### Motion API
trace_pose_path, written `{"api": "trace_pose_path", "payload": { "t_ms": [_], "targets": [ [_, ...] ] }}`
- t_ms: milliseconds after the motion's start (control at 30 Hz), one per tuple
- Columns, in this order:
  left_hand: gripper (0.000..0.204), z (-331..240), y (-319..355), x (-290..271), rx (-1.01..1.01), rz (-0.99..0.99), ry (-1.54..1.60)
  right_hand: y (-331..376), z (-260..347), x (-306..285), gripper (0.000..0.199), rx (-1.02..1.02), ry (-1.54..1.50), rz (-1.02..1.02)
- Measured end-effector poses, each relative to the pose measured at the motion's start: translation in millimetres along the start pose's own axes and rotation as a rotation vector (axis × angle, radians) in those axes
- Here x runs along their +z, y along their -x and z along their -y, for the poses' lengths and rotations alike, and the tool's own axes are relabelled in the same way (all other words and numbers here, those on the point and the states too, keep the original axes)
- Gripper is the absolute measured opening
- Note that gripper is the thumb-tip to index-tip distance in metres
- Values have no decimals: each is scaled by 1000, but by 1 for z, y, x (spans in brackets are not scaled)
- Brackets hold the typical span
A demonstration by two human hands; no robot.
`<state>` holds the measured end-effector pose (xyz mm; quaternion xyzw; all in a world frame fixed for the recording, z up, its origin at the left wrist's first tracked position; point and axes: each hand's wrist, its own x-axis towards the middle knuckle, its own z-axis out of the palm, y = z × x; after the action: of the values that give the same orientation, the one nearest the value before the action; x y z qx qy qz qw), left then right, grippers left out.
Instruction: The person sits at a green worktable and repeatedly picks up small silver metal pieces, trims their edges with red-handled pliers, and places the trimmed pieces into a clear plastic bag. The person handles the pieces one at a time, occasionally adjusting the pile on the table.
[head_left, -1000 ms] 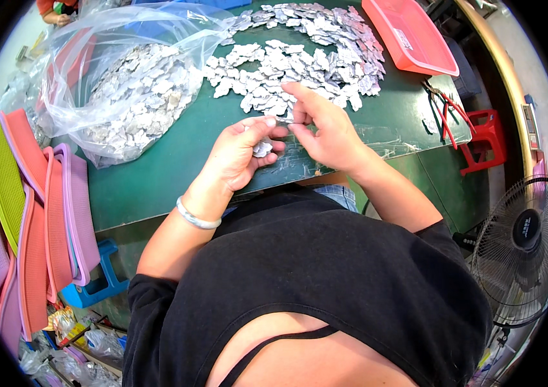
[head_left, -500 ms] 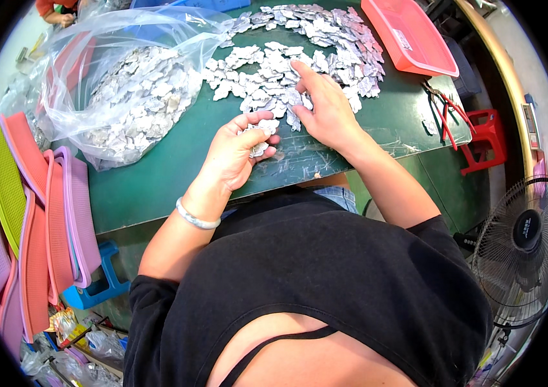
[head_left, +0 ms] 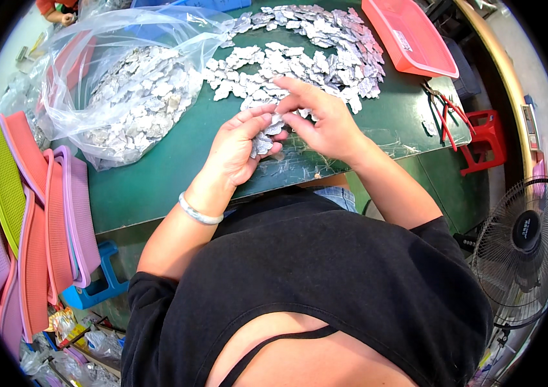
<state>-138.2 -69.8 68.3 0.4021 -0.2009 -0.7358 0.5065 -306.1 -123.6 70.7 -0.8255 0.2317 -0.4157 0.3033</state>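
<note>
The left hand (head_left: 232,145) is closed around a small bunch of flat, silvery-grey pieces with wavy edges (head_left: 262,143), its thumb pressed over them and the pieces showing between thumb and curled fingers. The bunch is held above the near part of the dark green tabletop (head_left: 138,193), in front of the person's black shirt (head_left: 312,258). A pale, marbled ring bangle (head_left: 200,211) circles the left wrist.

The right hand (head_left: 328,126) is right next to the left, its thumb and bent fingers at the edge of the bunch and its index finger stretched out over the loose pieces beyond. Whether it pinches a piece of its own cannot be told, since the fingertips overlap the bunch.

Beyond the hands, many loose, flat grey pieces of the same kind (head_left: 309,61) are spread across the tabletop in a broad, curved heap. To the left of them, a large, clear plastic bag (head_left: 183,26) lies open with a mound of similar pieces (head_left: 138,97) inside. A shallow, coral-red plastic tray (head_left: 416,39) sits at the far right of the tabletop, and a red-handled pair of pliers (head_left: 445,119) lies near it by the right edge. At the left, purple, coral and lime-green plastic baskets (head_left: 38,226) are stacked on their sides.
</note>
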Motion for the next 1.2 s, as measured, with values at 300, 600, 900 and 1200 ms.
{"api": "trace_pose_path", "payload": {
  "t_ms": [300,600,900,1200],
  "targets": [
    [29,1,2,-4,41,-26,-47,8,-15,-8,56,104,459,25],
    [27,-2,1,-10,-43,-7,98,6,-15,-4,60,219,201,-102],
    [31,4,2,-8,114,9,-22,9,-18,-4,47,114,310,-40],
    [34,7,3,-5,198,14,-63,6,1,-7,42,177,41,-36]
  ]
}}
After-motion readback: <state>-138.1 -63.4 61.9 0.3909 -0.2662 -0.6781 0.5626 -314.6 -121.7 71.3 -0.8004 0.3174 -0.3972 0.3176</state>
